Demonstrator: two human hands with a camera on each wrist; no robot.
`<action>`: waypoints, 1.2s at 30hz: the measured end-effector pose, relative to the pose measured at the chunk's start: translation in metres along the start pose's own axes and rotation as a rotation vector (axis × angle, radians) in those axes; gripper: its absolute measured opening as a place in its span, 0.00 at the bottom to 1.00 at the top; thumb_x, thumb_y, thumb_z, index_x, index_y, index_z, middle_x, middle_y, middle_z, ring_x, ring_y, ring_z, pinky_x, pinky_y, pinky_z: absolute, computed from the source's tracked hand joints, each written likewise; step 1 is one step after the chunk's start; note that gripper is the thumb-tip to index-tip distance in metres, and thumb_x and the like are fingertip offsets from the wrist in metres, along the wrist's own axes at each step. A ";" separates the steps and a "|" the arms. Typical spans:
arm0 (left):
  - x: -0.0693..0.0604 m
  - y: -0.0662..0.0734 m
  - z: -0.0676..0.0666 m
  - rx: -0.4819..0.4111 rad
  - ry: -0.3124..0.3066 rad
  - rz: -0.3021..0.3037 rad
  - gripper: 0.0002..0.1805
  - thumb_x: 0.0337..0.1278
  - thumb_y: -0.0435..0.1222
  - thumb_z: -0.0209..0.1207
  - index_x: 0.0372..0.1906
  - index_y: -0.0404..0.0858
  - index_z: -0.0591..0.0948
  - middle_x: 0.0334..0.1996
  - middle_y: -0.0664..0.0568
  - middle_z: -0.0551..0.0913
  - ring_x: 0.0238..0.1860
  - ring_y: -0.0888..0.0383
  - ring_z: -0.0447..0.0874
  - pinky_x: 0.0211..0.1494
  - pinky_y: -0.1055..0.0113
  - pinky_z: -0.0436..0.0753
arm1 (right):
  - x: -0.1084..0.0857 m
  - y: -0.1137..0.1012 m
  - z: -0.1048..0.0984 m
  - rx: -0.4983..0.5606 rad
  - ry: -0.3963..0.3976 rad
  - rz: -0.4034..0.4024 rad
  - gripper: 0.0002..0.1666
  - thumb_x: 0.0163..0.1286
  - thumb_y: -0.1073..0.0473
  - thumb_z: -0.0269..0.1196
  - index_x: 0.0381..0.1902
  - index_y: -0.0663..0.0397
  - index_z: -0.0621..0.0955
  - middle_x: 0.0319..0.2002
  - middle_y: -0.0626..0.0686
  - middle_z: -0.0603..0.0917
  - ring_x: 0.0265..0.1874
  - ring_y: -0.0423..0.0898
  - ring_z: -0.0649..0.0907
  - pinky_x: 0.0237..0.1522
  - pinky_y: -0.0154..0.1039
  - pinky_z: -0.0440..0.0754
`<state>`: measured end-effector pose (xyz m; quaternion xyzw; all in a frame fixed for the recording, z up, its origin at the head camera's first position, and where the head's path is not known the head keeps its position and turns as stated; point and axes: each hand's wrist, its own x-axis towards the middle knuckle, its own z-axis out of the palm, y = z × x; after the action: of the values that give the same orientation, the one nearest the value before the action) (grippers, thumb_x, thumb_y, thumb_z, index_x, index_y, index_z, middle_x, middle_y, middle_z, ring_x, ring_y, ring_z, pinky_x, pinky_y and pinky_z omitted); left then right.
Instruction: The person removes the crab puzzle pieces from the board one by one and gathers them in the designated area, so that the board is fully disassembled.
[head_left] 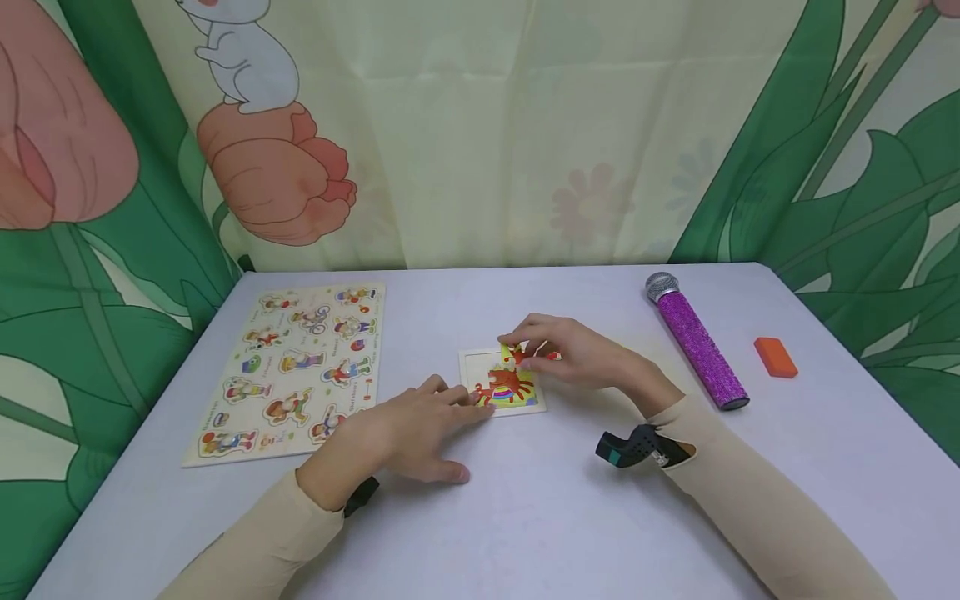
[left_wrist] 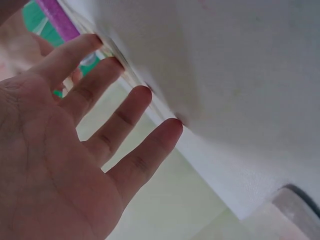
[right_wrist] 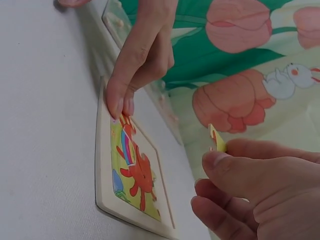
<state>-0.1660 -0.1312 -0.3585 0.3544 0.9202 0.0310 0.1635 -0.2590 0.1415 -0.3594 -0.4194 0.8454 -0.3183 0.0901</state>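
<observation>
A small square jigsaw puzzle (head_left: 517,410) with a pale wooden frame lies mid-table, its lower part filled with an orange animal and a rainbow. My right hand (head_left: 573,354) pinches a yellow and orange puzzle piece (right_wrist: 215,140) between thumb and index finger. In the right wrist view, that piece is held apart from the puzzle. My left hand (head_left: 416,429) has its fingertips on the near left corner of the puzzle, fingers fairly straight and thumb spread out over the table. In the left wrist view, the left palm (left_wrist: 55,155) shows with nothing gripped.
On the left lies a large puzzle board (head_left: 281,387) with pictures of children. A purple glittery microphone (head_left: 697,346) and an orange block (head_left: 776,357) lie to the right. Behind the white table (head_left: 570,517) hangs a printed curtain (head_left: 465,142).
</observation>
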 end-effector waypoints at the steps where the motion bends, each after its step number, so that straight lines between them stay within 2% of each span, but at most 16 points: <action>1: 0.000 0.000 0.000 -0.003 -0.001 0.001 0.43 0.59 0.59 0.67 0.78 0.57 0.67 0.69 0.52 0.71 0.65 0.49 0.67 0.67 0.52 0.75 | -0.002 0.000 -0.002 0.013 0.005 0.005 0.26 0.71 0.64 0.67 0.67 0.52 0.81 0.53 0.47 0.83 0.50 0.43 0.83 0.55 0.41 0.84; 9: 0.000 -0.001 0.001 -0.025 -0.012 -0.006 0.43 0.58 0.59 0.68 0.78 0.57 0.67 0.69 0.53 0.71 0.65 0.50 0.67 0.67 0.52 0.75 | -0.017 -0.001 -0.008 0.119 0.036 0.009 0.25 0.72 0.63 0.67 0.66 0.50 0.81 0.53 0.47 0.84 0.48 0.44 0.83 0.55 0.39 0.84; 17: -0.002 -0.001 0.002 -0.036 -0.021 -0.009 0.43 0.58 0.59 0.68 0.78 0.58 0.67 0.70 0.53 0.71 0.66 0.49 0.66 0.67 0.52 0.74 | -0.029 0.001 -0.011 0.119 0.036 0.025 0.25 0.71 0.61 0.69 0.65 0.50 0.81 0.52 0.46 0.84 0.47 0.43 0.84 0.55 0.37 0.84; 23: -0.001 -0.002 -0.002 -0.021 -0.026 -0.012 0.44 0.59 0.59 0.67 0.79 0.59 0.65 0.72 0.54 0.69 0.68 0.49 0.65 0.69 0.52 0.74 | -0.037 0.006 -0.019 0.129 0.045 0.041 0.25 0.69 0.62 0.70 0.64 0.54 0.82 0.51 0.47 0.84 0.43 0.44 0.85 0.54 0.37 0.85; 31: -0.002 0.001 0.001 -0.058 -0.041 -0.025 0.45 0.59 0.58 0.68 0.80 0.59 0.64 0.73 0.54 0.68 0.69 0.49 0.64 0.69 0.51 0.73 | -0.050 0.018 -0.022 0.162 0.039 0.063 0.24 0.68 0.63 0.71 0.62 0.58 0.82 0.53 0.48 0.85 0.40 0.46 0.86 0.51 0.37 0.85; 36: -0.001 0.001 -0.001 -0.033 -0.053 -0.038 0.47 0.58 0.59 0.68 0.81 0.60 0.61 0.73 0.56 0.67 0.70 0.50 0.63 0.69 0.51 0.73 | -0.053 0.026 -0.024 0.111 0.047 0.076 0.23 0.68 0.62 0.71 0.61 0.56 0.83 0.54 0.47 0.85 0.41 0.47 0.85 0.50 0.37 0.86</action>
<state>-0.1646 -0.1313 -0.3573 0.3347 0.9215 0.0337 0.1941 -0.2523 0.2051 -0.3621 -0.3737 0.8436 -0.3710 0.1055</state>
